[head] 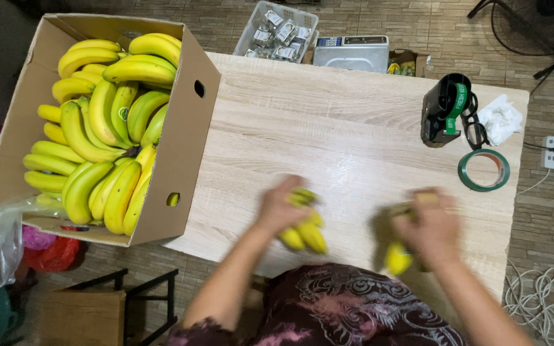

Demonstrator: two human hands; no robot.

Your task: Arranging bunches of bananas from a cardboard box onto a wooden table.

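Yellow bananas fill both hands at the near edge of the table [354,128]. Left hand [278,206] is clamped on a small bunch [302,227], its long axis running from the far edge toward the near right corner, tips nearest the person. Right hand [432,229] is closed around a second bunch [397,256], pointing roughly at the near edge; blur hides more. Both sit close to that edge, so a loose hold could drop fruit off it
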